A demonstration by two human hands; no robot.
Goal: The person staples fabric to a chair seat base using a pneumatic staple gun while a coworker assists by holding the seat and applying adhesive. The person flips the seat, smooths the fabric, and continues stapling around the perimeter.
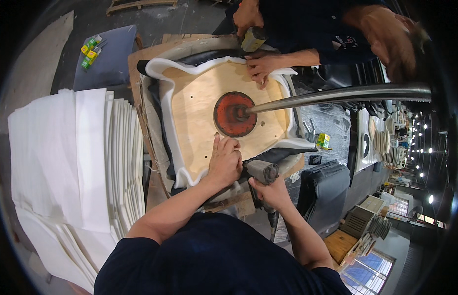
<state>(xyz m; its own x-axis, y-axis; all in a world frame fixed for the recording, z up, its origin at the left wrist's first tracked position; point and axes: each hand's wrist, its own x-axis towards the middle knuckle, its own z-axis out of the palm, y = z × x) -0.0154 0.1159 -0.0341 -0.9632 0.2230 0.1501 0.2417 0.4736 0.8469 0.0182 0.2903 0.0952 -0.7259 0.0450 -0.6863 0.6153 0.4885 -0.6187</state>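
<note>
A pale wooden seat board (189, 123) lies edged with white foam padding (167, 105) and a black cover (165, 147). A round red press plate (224, 115) on a metal rod (337, 96) bears on its middle. My left hand (226, 160) is at the board's near edge, fingers bent over the padding and black cover, one finger reaching onto the wood. My right hand (273, 191) grips a staple gun (262, 171), its nose close to that edge beside my left hand. The pinch under my left palm is partly hidden.
Across the board, a co-worker's hand (261, 66) presses the far edge; another holds a staple gun (253, 39). White padding sheets (66, 157) are stacked at left, black covers (325, 191) at right. Small green-yellow boxes (324, 141) and staple strips (310, 130) lie nearby.
</note>
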